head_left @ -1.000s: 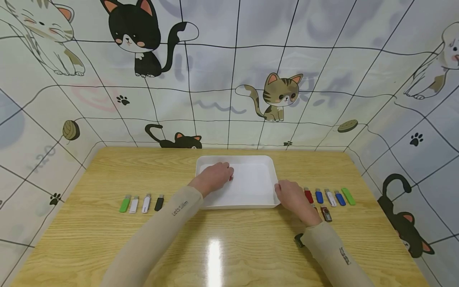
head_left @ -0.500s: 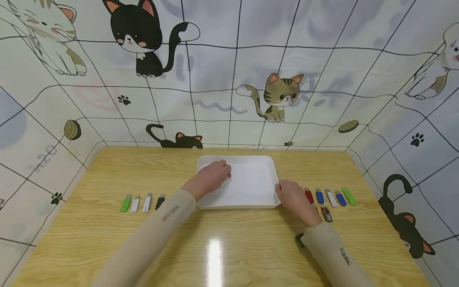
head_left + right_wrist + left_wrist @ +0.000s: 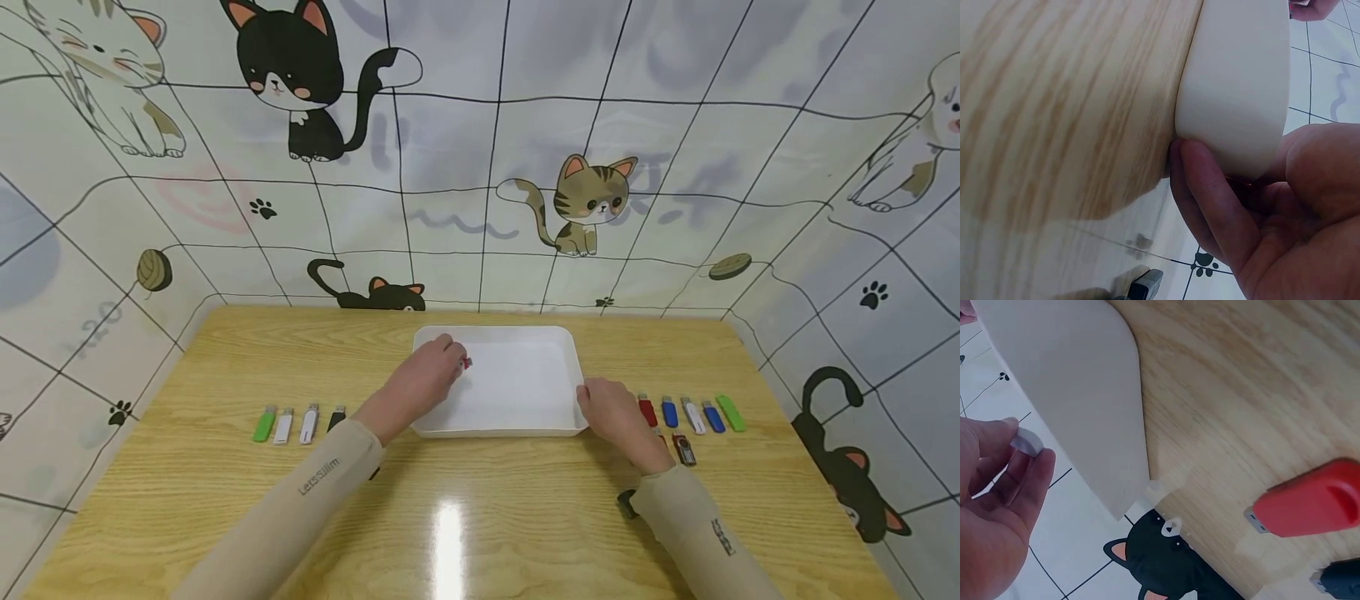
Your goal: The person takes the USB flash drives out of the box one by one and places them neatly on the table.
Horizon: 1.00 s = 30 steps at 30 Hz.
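Observation:
Between thumb and fingers, my left hand (image 3: 420,379) pinches a small USB stick (image 3: 466,363) with red and pale parts showing, above the left part of a white tray (image 3: 525,383). The left wrist view shows only a greyish-white piece of that USB stick (image 3: 1027,442) between the fingertips; the rest is covered by the hand. My right hand (image 3: 611,406) grips the tray's right side near its front corner. In the right wrist view, the right hand's fingertips (image 3: 1196,153) lie against the outside of the tray wall (image 3: 1235,87).
Left of the tray lie USB sticks: green (image 3: 264,425), white (image 3: 283,427), another white (image 3: 308,424) and black (image 3: 336,416). A red USB stick (image 3: 1313,500) shows in the left wrist view. Several more, including a blue USB stick (image 3: 670,412), lie at the right, some partly behind the right arm.
My left hand has drawn back left and slightly toward me over the tray, with the USB stick between its fingers. The right hand has kept its place on the tray.

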{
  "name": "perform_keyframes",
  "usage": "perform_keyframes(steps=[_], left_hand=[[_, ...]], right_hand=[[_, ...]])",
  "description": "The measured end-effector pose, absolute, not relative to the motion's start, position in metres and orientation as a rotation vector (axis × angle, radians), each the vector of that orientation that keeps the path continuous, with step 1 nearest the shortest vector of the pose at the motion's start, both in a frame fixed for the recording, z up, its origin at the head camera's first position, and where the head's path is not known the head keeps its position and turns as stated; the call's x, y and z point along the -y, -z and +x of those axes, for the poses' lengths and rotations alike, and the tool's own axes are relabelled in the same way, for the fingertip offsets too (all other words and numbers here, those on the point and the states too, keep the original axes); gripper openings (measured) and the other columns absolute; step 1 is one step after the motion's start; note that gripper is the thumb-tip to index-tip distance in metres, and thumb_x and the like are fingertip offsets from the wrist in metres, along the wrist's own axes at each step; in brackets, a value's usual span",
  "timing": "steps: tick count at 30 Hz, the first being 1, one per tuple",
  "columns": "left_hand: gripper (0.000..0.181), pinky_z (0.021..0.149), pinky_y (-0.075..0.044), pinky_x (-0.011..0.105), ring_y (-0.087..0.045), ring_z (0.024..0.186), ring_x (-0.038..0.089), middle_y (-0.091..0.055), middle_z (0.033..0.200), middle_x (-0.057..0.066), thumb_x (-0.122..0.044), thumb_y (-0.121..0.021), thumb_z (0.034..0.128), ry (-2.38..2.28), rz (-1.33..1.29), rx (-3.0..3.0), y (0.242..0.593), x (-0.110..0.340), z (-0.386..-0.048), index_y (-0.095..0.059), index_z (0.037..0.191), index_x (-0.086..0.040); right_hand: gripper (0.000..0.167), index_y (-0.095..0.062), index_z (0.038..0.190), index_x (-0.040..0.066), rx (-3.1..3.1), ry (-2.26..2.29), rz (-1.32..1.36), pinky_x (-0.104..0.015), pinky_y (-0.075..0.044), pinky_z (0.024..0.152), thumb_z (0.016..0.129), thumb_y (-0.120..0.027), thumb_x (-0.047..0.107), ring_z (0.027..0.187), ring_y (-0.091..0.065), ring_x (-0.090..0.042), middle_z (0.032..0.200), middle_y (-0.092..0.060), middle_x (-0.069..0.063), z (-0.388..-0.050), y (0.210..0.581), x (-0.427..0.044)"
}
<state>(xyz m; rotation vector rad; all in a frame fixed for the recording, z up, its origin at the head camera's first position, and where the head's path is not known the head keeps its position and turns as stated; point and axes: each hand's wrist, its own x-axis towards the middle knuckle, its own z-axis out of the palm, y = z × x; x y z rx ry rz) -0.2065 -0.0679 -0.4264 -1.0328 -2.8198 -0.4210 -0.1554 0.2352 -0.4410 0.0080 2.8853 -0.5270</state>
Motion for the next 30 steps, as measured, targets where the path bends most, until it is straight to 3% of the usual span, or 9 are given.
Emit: perform_keyframes(steps=[7, 22, 30], left_hand=[[0.009, 0.081, -0.056, 0.031, -0.06, 0.089, 0.019, -0.063, 0.102, 0.008, -0.001, -0.064, 0.101, 0.606, -0.917, 2.749, 0.425, 0.081, -0.192, -0.067, 0.109, 0.0], [0.016, 0.076, -0.055, 0.036, -0.06, 0.089, 0.02, -0.063, 0.107, 0.008, -0.008, -0.069, 0.0998, 0.887, -0.599, 2.823, 0.414, 0.109, -0.168, -0.069, 0.115, -0.004], [0.018, 0.071, -0.051, 0.037, -0.059, 0.08, 0.021, -0.064, 0.092, 0.006, -0.012, -0.07, 0.0961, 0.894, -0.431, 2.809, 0.406, 0.135, -0.166, -0.071, 0.11, -0.002]], right_hand=[[0.027, -0.065, 0.1, -0.005, -2.864, 0.533, 0.031, -0.029, -0.04, 0.056, 0.109, -0.048, 0.015, 0.062, -0.049, -0.021, 0.069, -0.05, -0.008, -0.155, 0.442, -0.236], [0.027, -0.064, 0.098, -0.003, -2.859, 0.564, 0.03, -0.029, -0.04, 0.056, 0.109, -0.047, 0.015, 0.062, -0.048, -0.021, 0.069, -0.049, -0.007, -0.155, 0.441, -0.236], [0.027, -0.064, 0.099, -0.004, -2.864, 0.58, 0.036, -0.029, -0.04, 0.056, 0.109, -0.048, 0.015, 0.062, -0.048, -0.021, 0.069, -0.049, -0.008, -0.154, 0.442, -0.237]])
